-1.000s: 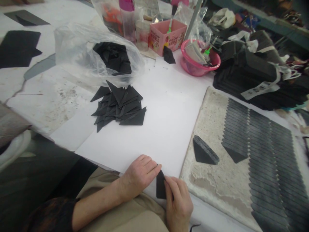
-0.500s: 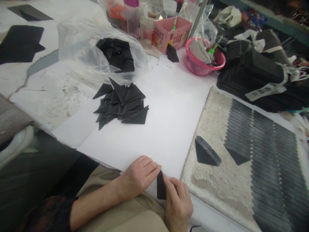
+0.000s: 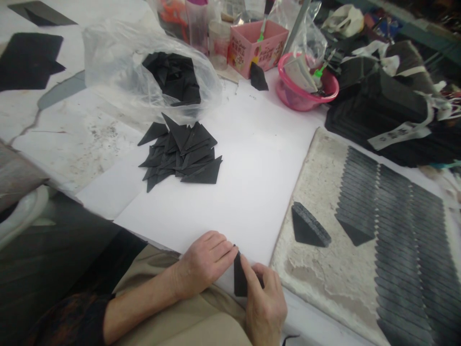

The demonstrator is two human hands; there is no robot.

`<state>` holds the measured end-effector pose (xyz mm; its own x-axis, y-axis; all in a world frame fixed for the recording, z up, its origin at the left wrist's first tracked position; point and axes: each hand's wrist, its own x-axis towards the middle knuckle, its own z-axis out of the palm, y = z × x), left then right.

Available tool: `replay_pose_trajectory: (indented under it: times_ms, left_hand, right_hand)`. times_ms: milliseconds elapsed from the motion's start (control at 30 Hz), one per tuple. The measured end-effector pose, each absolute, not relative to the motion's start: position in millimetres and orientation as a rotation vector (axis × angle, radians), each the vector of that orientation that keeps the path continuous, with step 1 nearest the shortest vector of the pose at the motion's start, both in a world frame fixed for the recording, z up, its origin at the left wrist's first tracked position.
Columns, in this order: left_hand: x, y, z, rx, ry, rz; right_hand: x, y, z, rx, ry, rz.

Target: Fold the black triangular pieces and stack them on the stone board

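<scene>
A small black piece lies at the near edge of a white sheet. My left hand rests flat beside it, fingertips touching its left edge. My right hand has its fingers pressed on the piece's right side. Farther up the sheet is a loose pile of black triangles. A short stack of triangles stands on a worn board to the right.
On the board lie rows of overlapped black pieces. A clear plastic bag holds more black pieces. A pink box, a pink bowl and bundled black stacks line the back.
My hands and the black piece stay at the sheet's near edge. My right fingers have crept slightly farther over the piece. The view has shifted a little.
</scene>
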<state>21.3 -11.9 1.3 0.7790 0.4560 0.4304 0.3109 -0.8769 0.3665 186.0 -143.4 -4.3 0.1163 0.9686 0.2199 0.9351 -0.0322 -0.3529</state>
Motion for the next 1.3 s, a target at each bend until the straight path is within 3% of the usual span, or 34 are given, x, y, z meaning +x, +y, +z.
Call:
replay_pose_trajectory:
  times_ms: [1300]
  left_hand:
    - [21.5,-14.5,-1.8,2.765,0.597,0.693]
  right_hand:
    - [186.6,-140.2,-2.5,-1.967,-1.909,0.085]
